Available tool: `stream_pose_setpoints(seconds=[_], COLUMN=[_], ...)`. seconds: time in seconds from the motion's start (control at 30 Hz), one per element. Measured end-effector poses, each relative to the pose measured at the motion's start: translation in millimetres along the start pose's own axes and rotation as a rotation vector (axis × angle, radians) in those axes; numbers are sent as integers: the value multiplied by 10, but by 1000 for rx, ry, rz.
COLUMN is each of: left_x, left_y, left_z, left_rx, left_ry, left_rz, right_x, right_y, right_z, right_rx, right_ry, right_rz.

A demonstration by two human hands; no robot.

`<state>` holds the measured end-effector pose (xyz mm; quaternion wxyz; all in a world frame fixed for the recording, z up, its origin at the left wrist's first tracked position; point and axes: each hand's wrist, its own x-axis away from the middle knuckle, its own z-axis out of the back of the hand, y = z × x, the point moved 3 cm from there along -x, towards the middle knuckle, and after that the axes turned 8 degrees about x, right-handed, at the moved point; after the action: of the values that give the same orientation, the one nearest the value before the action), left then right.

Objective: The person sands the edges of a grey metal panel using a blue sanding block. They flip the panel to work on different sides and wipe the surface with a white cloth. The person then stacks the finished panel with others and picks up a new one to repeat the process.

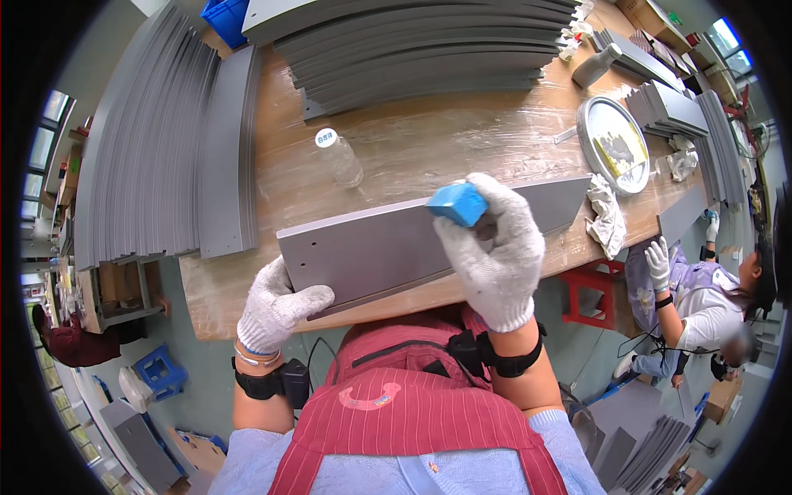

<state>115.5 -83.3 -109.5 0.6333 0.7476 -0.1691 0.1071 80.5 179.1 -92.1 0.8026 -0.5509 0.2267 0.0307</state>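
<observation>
Bench (462, 140): wooden top covered in clear film, edges bending toward the picture's rim.
Landmark: clear plastic bottle (340, 157) lying on its side near the bench's middle.
Left of the bottle: long rows of grey panels (157, 148) laid side by side.
Behind the bottle: a fanned stack of grey panels (429, 49).
Right of the bottle: round metal tray (612, 144), with a white rag (606, 216) just below it.
In front of the bottle: one long grey panel (396, 243) across the near edge.
</observation>
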Motion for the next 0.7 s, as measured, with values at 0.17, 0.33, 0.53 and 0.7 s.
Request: stream_pose_setpoints(seconds=[0.17,0.33,0.53,0.7], left_x=[4,31,61,21], left_y=[-21,-53,-85,-82], left_z=[-15,128,379,422], left_rx=[-9,-28,-133,-138], left_ry=[75,151,214,233], left_rz=[29,10,42,29], right_x=[-18,-124,-216,-108], right_y=[117,738,905,687], right_z=[-59,411,601,291], right_rx=[112,149,93,220], right_ry=[-46,108,196,44], right_rz=[106,-157,-234,-3])
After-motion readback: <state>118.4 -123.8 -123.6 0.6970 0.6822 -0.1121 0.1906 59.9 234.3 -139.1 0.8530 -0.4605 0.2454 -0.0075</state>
